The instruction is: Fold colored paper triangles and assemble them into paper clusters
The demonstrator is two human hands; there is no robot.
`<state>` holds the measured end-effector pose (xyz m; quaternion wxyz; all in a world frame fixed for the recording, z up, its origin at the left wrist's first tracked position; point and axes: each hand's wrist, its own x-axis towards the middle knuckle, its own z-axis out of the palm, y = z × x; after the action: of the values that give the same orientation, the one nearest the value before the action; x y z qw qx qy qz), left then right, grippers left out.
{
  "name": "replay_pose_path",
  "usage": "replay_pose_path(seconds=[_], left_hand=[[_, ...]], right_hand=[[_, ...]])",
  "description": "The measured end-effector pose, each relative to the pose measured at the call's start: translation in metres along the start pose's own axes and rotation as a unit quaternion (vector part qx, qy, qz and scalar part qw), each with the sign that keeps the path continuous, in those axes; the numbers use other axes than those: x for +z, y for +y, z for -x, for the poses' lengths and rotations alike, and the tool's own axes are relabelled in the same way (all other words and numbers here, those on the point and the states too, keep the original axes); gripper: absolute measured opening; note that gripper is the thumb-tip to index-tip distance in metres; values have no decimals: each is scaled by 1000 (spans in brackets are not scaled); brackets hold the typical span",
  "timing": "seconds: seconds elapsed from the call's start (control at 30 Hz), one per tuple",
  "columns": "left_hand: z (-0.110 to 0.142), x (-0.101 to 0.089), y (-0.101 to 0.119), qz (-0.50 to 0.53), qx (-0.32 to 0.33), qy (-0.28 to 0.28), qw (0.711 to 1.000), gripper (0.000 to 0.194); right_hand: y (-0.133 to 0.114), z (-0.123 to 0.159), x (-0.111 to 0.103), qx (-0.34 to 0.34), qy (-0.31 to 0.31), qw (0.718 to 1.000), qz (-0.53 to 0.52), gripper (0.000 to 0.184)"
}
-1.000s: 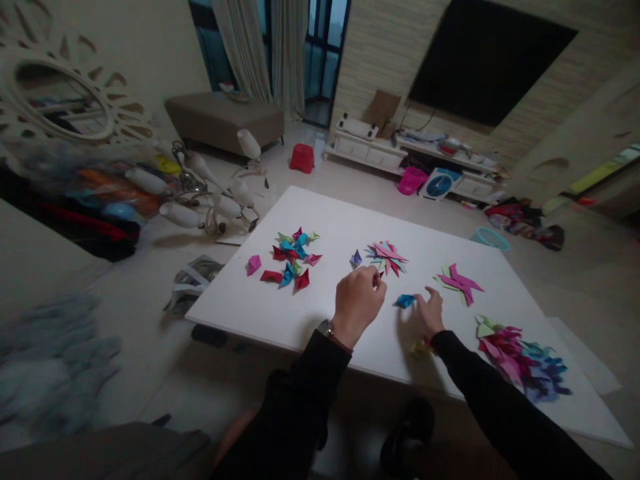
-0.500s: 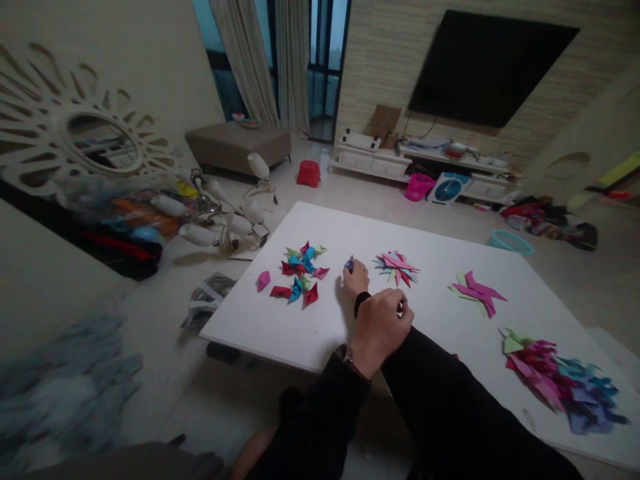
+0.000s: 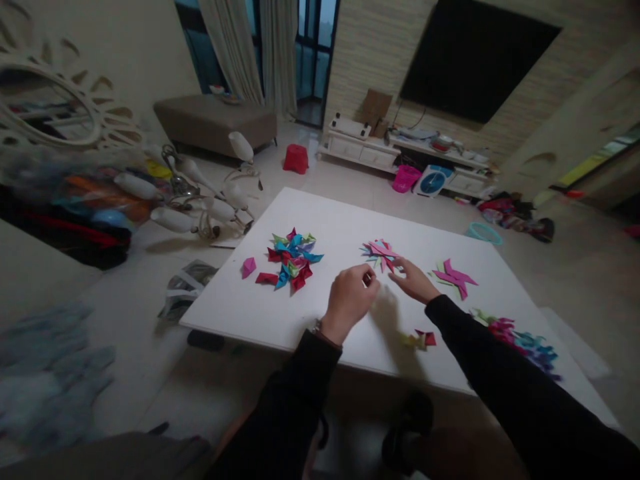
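Over the white table (image 3: 330,220), my left hand (image 3: 347,300) is held in the air with its fingers curled closed. Whatever may be inside them is hidden. My right hand (image 3: 414,280) reaches in from the right, fingers apart and holding nothing, just by a stack of pink, red and blue folded paper strips (image 3: 381,251). Left of both hands lies a cluster of red, blue, green and purple folded paper pieces (image 3: 295,257). A pink folded piece (image 3: 249,267) sits apart at its left. Nearer me are yellow and red folded pieces (image 3: 423,340).
Pink and green folded strips (image 3: 456,279) lie farther right, with a heap of multicoloured folded paper (image 3: 523,343) partly behind my right sleeve. Beyond the table stand a red stool (image 3: 295,159), a pink basket (image 3: 406,179) and a chandelier (image 3: 200,200) on the floor.
My right hand has let go of a small purple folded piece at the left cluster and swung right to the strip stack. My arms are no longer crossed; the left hand stays closed. The view has shifted.
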<state>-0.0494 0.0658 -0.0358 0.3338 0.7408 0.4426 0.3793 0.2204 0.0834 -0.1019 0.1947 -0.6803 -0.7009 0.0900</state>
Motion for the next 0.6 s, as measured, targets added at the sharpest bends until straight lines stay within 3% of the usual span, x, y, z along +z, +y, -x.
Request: replay_pose_path(seconds=[0.07, 0.13, 0.2, 0.27, 0.33, 0.43, 0.5, 0.6], left_hand=[[-1, -2, -2, 2, -17, 0, 1000, 11], [-1, -1, -3, -1, -24, 1, 1000, 11], [0, 2, 0, -1, -20, -6, 1000, 12], [2, 7, 4, -7, -14, -21, 1000, 13], [5, 13, 9, -18, -12, -39, 999, 13], [11, 20, 12, -30, -2, -59, 998, 13], [12, 21, 12, -29, 9, -68, 997, 13], [11, 20, 10, -25, 13, -70, 997, 13]], right_hand=[[40, 57, -34, 28, -49, 998, 6, 54], [60, 111, -53, 34, -101, 994, 3, 72], [62, 152, -53, 39, -134, 990, 2, 84], [52, 175, -38, 48, -155, 987, 13, 88], [36, 182, -15, 47, -167, 984, 27, 77], [17, 174, 14, 13, -149, 988, 30, 41], [8, 159, 27, -8, -121, 992, 22, 24], [-8, 123, 39, -38, -93, 995, 3, 15]])
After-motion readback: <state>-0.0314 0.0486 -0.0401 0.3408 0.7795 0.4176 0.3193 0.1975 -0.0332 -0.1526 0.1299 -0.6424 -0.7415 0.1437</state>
